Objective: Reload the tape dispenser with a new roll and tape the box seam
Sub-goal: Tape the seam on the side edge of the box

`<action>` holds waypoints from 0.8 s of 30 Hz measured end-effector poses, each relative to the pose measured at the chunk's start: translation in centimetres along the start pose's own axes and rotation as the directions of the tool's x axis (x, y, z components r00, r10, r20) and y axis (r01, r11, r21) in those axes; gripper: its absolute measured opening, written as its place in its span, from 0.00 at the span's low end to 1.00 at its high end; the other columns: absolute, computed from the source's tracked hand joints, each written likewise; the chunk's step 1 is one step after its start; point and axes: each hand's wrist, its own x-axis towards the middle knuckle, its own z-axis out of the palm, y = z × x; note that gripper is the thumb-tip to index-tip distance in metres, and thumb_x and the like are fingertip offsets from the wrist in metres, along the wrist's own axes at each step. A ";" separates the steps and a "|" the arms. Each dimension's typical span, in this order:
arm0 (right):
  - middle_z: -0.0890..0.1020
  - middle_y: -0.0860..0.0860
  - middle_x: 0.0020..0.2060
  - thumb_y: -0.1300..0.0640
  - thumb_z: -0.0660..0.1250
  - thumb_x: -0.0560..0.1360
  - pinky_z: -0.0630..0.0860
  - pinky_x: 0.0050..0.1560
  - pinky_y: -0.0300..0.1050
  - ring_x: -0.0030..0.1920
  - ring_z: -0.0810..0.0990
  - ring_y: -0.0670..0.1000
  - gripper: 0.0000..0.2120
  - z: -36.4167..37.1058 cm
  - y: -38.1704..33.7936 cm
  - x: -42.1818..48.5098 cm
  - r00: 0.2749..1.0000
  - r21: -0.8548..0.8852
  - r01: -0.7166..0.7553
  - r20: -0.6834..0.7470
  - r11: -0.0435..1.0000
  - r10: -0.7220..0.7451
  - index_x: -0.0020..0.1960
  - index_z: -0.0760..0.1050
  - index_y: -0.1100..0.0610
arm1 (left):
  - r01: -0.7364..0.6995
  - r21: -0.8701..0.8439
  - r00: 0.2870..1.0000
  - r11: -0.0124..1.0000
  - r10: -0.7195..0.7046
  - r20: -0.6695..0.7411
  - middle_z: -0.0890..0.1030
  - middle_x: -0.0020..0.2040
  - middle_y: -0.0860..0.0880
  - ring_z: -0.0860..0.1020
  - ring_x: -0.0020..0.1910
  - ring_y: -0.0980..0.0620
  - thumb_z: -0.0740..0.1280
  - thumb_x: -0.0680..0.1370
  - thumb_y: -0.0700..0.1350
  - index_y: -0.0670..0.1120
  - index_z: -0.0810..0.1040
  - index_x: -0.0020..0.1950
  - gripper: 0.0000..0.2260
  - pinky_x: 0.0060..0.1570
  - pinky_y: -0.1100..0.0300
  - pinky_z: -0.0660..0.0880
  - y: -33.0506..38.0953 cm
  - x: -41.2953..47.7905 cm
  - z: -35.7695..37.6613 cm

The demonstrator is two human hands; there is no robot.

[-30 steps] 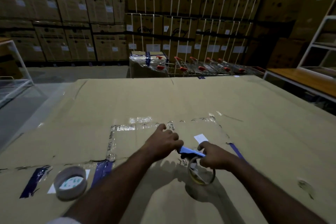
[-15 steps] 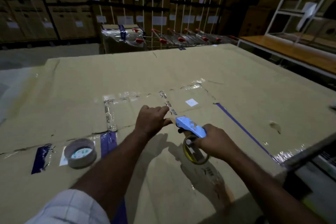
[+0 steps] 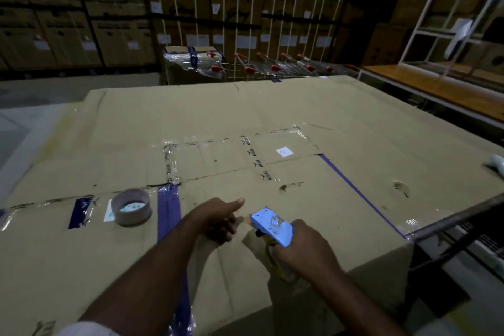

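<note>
A large flat cardboard box [image 3: 272, 106] fills the view, its seams crossed by clear and blue tape. My right hand [image 3: 302, 248] grips a light blue tape dispenser [image 3: 270, 222] with a yellowish roll [image 3: 274, 262] mounted under it, low near the box's front edge. My left hand [image 3: 215, 219] rests on the cardboard just left of the dispenser's nose, fingers curled and thumb raised; whether it pinches the tape end I cannot tell. A spare grey tape roll [image 3: 131, 211] lies flat on the box to the left.
A metal bar [image 3: 458, 219] runs along the box's right front corner. A pale object [image 3: 495, 163] lies at the right edge. Shopping trolleys [image 3: 272, 67], stacked cartons [image 3: 109, 8] and a wooden-topped bench [image 3: 436, 84] with white shelving stand behind.
Both hands and the dispenser have drawn back toward me along the box, away from the taped rectangle. The view has tilted down and shifted.
</note>
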 end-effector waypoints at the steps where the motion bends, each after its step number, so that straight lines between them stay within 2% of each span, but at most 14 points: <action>1: 0.79 0.49 0.45 0.38 0.66 0.64 0.76 0.43 0.46 0.44 0.79 0.54 0.22 0.2 0.0 -0.5 1.000 0.002 0.007 -0.012 1.000 -0.007 0.49 0.70 0.52 | 0.054 -0.046 0.991 0.997 -0.048 0.124 0.82 0.40 0.39 0.81 0.33 0.43 0.63 0.75 0.68 0.35 0.78 0.53 0.34 0.33 0.58 0.76 -0.1 -0.9 0.9; 3: 0.79 0.51 0.46 0.34 0.64 0.62 0.74 0.43 0.46 0.47 0.80 0.56 0.25 0.5 0.1 -1.7 1.000 0.016 0.009 -0.021 1.000 -0.009 0.49 0.69 0.52 | 0.127 -0.107 0.955 0.986 -0.092 0.281 0.81 0.39 0.39 0.79 0.32 0.44 0.61 0.76 0.67 0.37 0.78 0.49 0.31 0.35 0.57 0.75 -0.3 -2.0 2.3; 4: 0.78 0.51 0.47 0.33 0.64 0.63 0.73 0.42 0.46 0.49 0.80 0.56 0.26 0.6 0.3 -2.2 1.000 0.028 0.016 -0.022 0.999 -0.015 0.50 0.69 0.52 | 0.136 -0.129 0.946 0.982 -0.090 0.311 0.79 0.36 0.39 0.77 0.30 0.45 0.62 0.77 0.64 0.38 0.78 0.46 0.27 0.36 0.57 0.74 -0.5 -2.3 3.0; 6: 0.78 0.50 0.47 0.34 0.65 0.64 0.73 0.41 0.46 0.49 0.80 0.56 0.25 0.8 0.8 -3.3 0.999 0.049 0.037 -0.021 0.998 -0.036 0.50 0.68 0.52 | 0.130 -0.169 0.956 0.977 -0.079 0.282 0.74 0.33 0.42 0.71 0.26 0.47 0.63 0.79 0.49 0.39 0.77 0.41 0.15 0.35 0.57 0.72 -0.8 -3.1 4.5; 8: 0.78 0.49 0.45 0.34 0.65 0.63 0.73 0.40 0.46 0.48 0.80 0.56 0.25 0.6 1.3 -4.3 0.999 0.074 0.038 -0.014 0.997 -0.037 0.49 0.69 0.52 | 0.085 -0.142 0.984 0.986 -0.060 0.170 0.74 0.34 0.43 0.72 0.25 0.48 0.62 0.77 0.36 0.40 0.77 0.41 0.06 0.30 0.59 0.72 -1.4 -4.4 5.8; 10: 0.79 0.49 0.45 0.34 0.66 0.63 0.73 0.40 0.46 0.48 0.81 0.55 0.25 0.5 1.9 -5.4 0.999 0.046 0.052 -0.005 0.998 -0.051 0.49 0.70 0.52 | -0.017 0.008 1.000 1.000 0.017 0.001 0.78 0.35 0.45 0.77 0.29 0.49 0.64 0.77 0.37 0.44 0.79 0.44 0.05 0.29 0.60 0.76 -2.2 -5.8 6.8; 13: 0.81 0.51 0.48 0.42 0.67 0.66 0.72 0.43 0.45 0.51 0.81 0.57 0.21 1.0 2.8 -7.5 0.996 -0.024 0.090 0.016 0.996 -0.089 0.51 0.69 0.55 | -0.162 0.127 0.971 0.979 0.181 -0.157 0.81 0.35 0.47 0.78 0.33 0.51 0.69 0.76 0.36 0.44 0.83 0.41 0.06 0.40 0.55 0.79 -3.2 -6.9 7.9; 16: 0.82 0.53 0.50 0.43 0.68 0.67 0.73 0.44 0.46 0.52 0.82 0.57 0.22 2.2 3.8 -10.0 0.993 -0.032 0.117 0.012 0.993 -0.117 0.53 0.68 0.56 | -0.205 0.291 0.938 0.935 0.273 -0.216 0.83 0.36 0.44 0.78 0.35 0.51 0.73 0.73 0.38 0.43 0.84 0.39 0.03 0.46 0.54 0.80 -4.3 -7.7 8.9; 17: 0.82 0.53 0.50 0.43 0.68 0.67 0.74 0.44 0.46 0.52 0.82 0.57 0.22 2.8 4.0 -10.8 0.992 -0.033 0.124 0.009 0.992 -0.124 0.54 0.69 0.56 | -0.215 0.378 0.926 0.901 0.311 -0.214 0.84 0.39 0.43 0.79 0.37 0.50 0.74 0.72 0.40 0.42 0.85 0.42 0.02 0.46 0.56 0.79 -4.6 -7.9 9.3; 19: 0.82 0.53 0.50 0.43 0.68 0.67 0.75 0.45 0.46 0.51 0.82 0.57 0.22 3.9 4.2 -12.3 0.992 -0.020 0.123 0.019 0.992 -0.123 0.55 0.69 0.55 | -0.190 0.540 0.920 0.820 0.341 -0.195 0.86 0.47 0.42 0.81 0.43 0.50 0.74 0.72 0.43 0.42 0.86 0.47 0.07 0.40 0.63 0.74 -4.9 -8.3 9.9; 20: 0.82 0.53 0.51 0.43 0.68 0.67 0.76 0.46 0.46 0.51 0.82 0.56 0.22 4.4 4.2 -12.9 0.993 0.001 0.117 0.029 0.993 -0.117 0.55 0.69 0.54 | -0.177 0.586 0.918 0.791 0.348 -0.192 0.86 0.49 0.43 0.82 0.46 0.49 0.74 0.72 0.44 0.43 0.86 0.49 0.08 0.38 0.64 0.71 -5.0 -8.6 10.2; 24: 0.81 0.53 0.52 0.45 0.68 0.69 0.76 0.46 0.44 0.52 0.82 0.56 0.22 5.4 4.2 -13.8 0.996 0.046 0.074 0.046 0.996 -0.076 0.58 0.69 0.55 | -0.176 0.605 0.883 0.776 0.397 -0.253 0.85 0.50 0.46 0.82 0.51 0.47 0.74 0.71 0.45 0.46 0.84 0.50 0.09 0.43 0.64 0.69 -6.1 -8.5 11.0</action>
